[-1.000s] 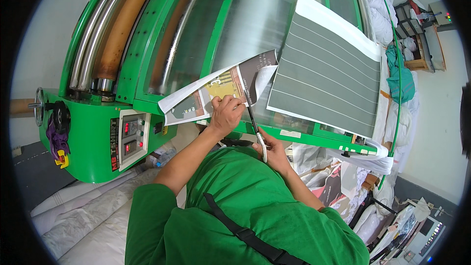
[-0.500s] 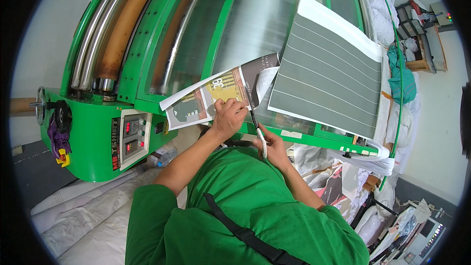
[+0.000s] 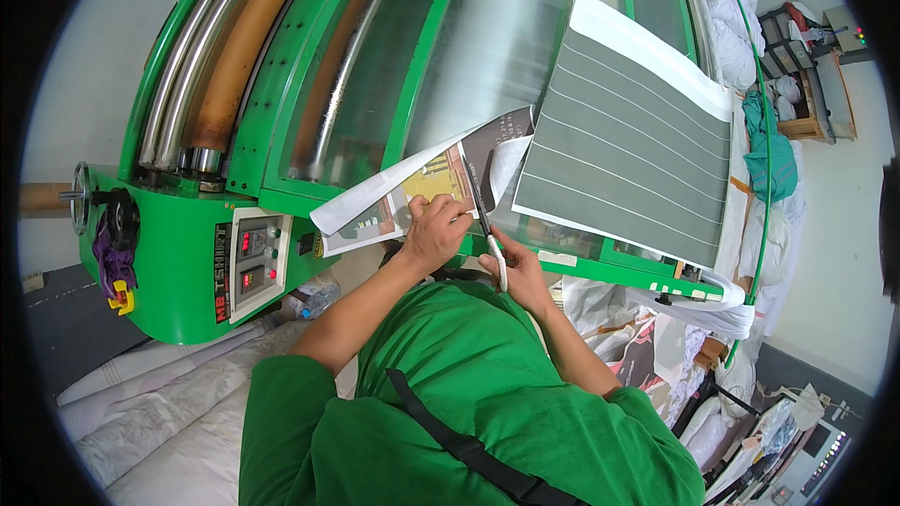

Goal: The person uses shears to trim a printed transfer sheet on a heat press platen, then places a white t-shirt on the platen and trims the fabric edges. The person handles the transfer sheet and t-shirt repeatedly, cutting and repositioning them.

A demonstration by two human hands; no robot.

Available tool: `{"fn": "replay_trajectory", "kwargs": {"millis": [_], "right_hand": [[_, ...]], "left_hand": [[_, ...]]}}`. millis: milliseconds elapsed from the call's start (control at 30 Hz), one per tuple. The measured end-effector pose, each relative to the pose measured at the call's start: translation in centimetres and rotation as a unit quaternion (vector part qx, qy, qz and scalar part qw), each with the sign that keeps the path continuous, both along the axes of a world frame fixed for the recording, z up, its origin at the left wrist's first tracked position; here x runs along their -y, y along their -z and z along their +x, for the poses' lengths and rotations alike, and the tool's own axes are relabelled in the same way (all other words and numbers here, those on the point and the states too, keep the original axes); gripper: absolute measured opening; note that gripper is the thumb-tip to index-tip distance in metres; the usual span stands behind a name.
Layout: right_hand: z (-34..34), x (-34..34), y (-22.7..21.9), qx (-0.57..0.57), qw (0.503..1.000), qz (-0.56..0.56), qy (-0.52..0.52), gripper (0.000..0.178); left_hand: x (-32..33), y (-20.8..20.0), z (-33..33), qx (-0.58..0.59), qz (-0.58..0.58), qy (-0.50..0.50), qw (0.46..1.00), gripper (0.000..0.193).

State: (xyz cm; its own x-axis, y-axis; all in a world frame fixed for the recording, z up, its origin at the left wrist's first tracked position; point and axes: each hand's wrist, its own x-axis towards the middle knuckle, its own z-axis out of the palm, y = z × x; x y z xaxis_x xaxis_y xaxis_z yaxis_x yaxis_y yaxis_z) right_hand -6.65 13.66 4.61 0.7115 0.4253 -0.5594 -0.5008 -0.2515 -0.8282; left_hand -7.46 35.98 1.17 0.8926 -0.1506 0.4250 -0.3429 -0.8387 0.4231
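Note:
My left hand (image 3: 437, 230) is closed on the near edge of a printed paper sheet (image 3: 440, 178), with yellow, grey and dark brown areas. The sheet's far left edge curls over and shows its white back; its right end curls too. In my right hand (image 3: 521, 272) is a pair of scissors (image 3: 485, 221) with white handles and dark blades. The blades point away from me and lie along the printed sheet, just right of my left fingers. Whether they are parted I cannot tell. To the right lies a large dark grey sheet (image 3: 626, 136) with thin white lines and white borders.
Both sheets lie over a green roller machine (image 3: 274, 164) with clear panels. Its control panel (image 3: 255, 264) and handwheel (image 3: 80, 197) are at the left. White fabric rolls (image 3: 178, 412) lie below left. Paper scraps (image 3: 647, 347) and white bundles (image 3: 736, 47) are at the right.
The printed sheet's far left edge has curled further over toward me, covering more of the print. My left hand and the scissors in my right hand have barely shifted.

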Motion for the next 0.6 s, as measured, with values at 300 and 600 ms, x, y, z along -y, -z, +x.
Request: {"fn": "replay_trajectory", "kwargs": {"millis": [300,600], "right_hand": [[0.7,-1.6,0.0,0.002,0.999,0.028,0.032,0.074],[1.9,-2.2,0.4,0.003,0.999,0.023,0.022,0.077]], "left_hand": [[0.0,-0.7,-0.6,-0.008,-0.004,0.001,1.0,0.011],[0.2,-1.2,-1.1,-0.015,-0.001,0.006,1.0,0.013]]}}
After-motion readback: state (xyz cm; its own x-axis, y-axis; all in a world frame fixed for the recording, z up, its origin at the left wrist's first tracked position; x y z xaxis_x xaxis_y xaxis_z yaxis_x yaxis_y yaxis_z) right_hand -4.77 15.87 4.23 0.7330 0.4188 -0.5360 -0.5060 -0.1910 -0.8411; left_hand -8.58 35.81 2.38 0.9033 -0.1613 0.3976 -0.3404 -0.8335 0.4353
